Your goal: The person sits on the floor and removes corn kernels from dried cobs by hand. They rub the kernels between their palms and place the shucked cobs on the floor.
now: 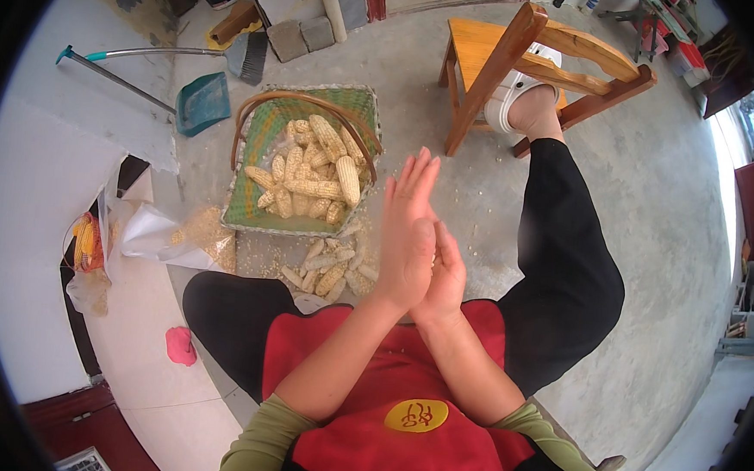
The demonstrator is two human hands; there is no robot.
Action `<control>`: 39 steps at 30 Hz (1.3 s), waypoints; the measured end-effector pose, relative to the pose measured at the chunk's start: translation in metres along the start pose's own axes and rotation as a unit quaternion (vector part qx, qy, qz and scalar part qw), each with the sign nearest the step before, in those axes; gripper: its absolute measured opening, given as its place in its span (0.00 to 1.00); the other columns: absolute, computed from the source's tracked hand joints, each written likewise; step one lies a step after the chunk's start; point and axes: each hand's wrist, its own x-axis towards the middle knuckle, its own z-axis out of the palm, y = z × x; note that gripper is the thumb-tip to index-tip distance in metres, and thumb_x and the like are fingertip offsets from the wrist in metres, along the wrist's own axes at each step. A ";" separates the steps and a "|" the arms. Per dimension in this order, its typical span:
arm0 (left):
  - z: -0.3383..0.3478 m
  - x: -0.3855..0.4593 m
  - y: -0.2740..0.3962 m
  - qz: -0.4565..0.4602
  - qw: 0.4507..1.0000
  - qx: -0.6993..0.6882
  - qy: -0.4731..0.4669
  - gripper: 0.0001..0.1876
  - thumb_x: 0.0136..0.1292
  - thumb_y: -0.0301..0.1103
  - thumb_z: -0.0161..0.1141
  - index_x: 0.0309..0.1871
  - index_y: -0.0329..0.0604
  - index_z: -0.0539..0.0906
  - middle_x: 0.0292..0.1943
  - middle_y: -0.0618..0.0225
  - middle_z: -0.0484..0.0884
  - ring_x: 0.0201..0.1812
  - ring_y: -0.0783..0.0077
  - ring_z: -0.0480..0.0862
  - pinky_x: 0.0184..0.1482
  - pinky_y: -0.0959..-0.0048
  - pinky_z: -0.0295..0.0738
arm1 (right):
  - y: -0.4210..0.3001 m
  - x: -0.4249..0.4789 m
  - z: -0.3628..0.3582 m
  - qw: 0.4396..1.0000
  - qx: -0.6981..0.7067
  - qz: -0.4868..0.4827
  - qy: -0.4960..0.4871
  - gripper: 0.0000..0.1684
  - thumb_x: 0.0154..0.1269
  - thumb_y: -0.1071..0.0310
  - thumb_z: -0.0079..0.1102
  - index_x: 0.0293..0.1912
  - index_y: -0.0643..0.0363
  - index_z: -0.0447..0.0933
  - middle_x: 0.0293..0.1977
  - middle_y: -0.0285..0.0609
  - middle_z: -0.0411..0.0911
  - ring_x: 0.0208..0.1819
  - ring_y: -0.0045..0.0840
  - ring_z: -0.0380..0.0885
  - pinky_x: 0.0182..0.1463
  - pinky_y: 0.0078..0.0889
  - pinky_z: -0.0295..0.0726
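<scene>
My left hand (405,250) is held upright, its fingers straight and close together. Its palm presses against my right hand (446,275), whose fingers curl behind it. A small pale bit, perhaps maize kernels, shows between them; the palms hide whatever else is there. Beyond my hands stands a green woven basket (243,204) with a brown handle (236,130). Several pale maize ears (325,190) are piled inside it. Mostly stripped maize cobs (333,265) lie on the floor between the basket and my lap, among scattered kernels.
To the left, a clear plastic bag (150,231) spills maize kernels (205,231). A teal dustpan (203,105) and a broom (245,59) stand by the wall. My foot in a white clog (505,101) rests at a wooden chair (476,44). A pink cloth (180,345) lies left.
</scene>
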 end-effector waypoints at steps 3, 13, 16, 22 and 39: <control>0.010 0.009 -0.015 0.054 0.981 -0.166 0.089 0.35 0.72 0.54 0.32 0.68 0.29 0.61 0.71 0.48 0.57 0.74 0.52 0.52 0.73 0.54 0.42 | -0.012 0.019 -0.012 0.991 0.134 0.010 0.022 0.33 0.74 0.56 0.35 0.69 0.70 0.53 0.70 0.55 0.54 0.72 0.40 0.54 0.74 0.41 0.53; 0.034 -0.021 -0.017 -0.308 0.628 -0.701 0.140 0.24 0.74 0.44 0.39 0.62 0.36 0.71 0.64 0.60 0.69 0.67 0.63 0.65 0.70 0.59 0.57 | -0.041 0.013 -0.002 0.975 -0.105 -0.196 0.021 0.32 0.75 0.56 0.34 0.66 0.73 0.58 0.65 0.62 0.61 0.70 0.46 0.58 0.73 0.45 0.55; 0.040 -0.025 -0.017 -0.340 0.589 -0.723 0.122 0.21 0.74 0.43 0.40 0.61 0.41 0.72 0.61 0.64 0.71 0.64 0.64 0.69 0.69 0.60 0.60 | -0.034 0.007 -0.005 0.955 -0.160 -0.247 0.031 0.33 0.74 0.52 0.32 0.62 0.72 0.63 0.61 0.60 0.67 0.65 0.43 0.65 0.71 0.43 0.58; 0.043 -0.044 -0.040 -0.340 0.529 -0.771 0.101 0.19 0.74 0.39 0.42 0.63 0.41 0.70 0.62 0.65 0.71 0.65 0.66 0.69 0.69 0.65 0.61 | -0.019 0.002 -0.028 0.930 -0.240 -0.279 0.024 0.33 0.73 0.48 0.32 0.56 0.70 0.69 0.59 0.57 0.69 0.63 0.41 0.67 0.69 0.42 0.58; 0.047 -0.048 -0.001 -0.283 0.727 -0.603 0.165 0.21 0.72 0.40 0.39 0.49 0.29 0.77 0.49 0.51 0.80 0.55 0.58 0.77 0.63 0.61 0.67 | -0.034 -0.016 -0.063 0.992 0.067 0.025 0.105 0.30 0.74 0.51 0.42 0.61 0.68 0.65 0.60 0.49 0.68 0.63 0.34 0.66 0.69 0.40 0.62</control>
